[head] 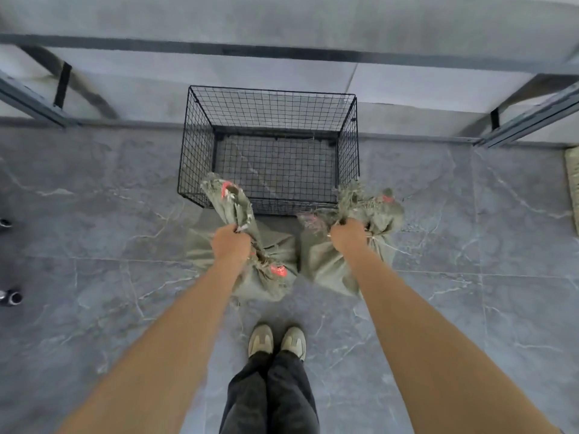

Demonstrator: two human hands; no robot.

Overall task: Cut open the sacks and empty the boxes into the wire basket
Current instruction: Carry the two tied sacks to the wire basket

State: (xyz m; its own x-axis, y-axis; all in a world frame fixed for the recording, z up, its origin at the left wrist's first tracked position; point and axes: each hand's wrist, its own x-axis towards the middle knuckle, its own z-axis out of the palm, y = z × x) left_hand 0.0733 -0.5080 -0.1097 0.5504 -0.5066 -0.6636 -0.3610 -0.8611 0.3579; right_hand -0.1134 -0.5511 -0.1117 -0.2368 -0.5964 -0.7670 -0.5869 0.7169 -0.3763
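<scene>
First, at the far left edge: two small dark objects (10,297) on the grey marbled floor tiles (94,233), too cropped to identify.

Item, upper left: dark metal frame rail (31,103), running diagonally above a paler step.

Item: left hand (230,244), fingers curled tight round the gathered neck of the left sack (266,277). Sack is olive-green woven cloth with red markings and is tied with string below the fist. Its frayed top stands up past the hand and overlaps the near left corner of the basket.

Item, centre: black wire basket (197,145), rectangular and open-topped, standing on the floor against the step. Floor tile shows through its mesh bottom.

Item, lower centre: two pale shoes (277,341) and dark trousers, directly behind the sacks.

Item: right sack (326,264), same olive cloth, just beside the left sack and in front of the basket's near right corner. Its frayed top and a red mark spread to the right of the fist.

Item: right hand (349,234), clenched on the bunched neck of the right sack. Whether either sack rests on the floor or hangs cannot be told.

Item, upper right: second metal frame rail (532,115).

Item, far right edge: strip of woven matting (573,183).
</scene>
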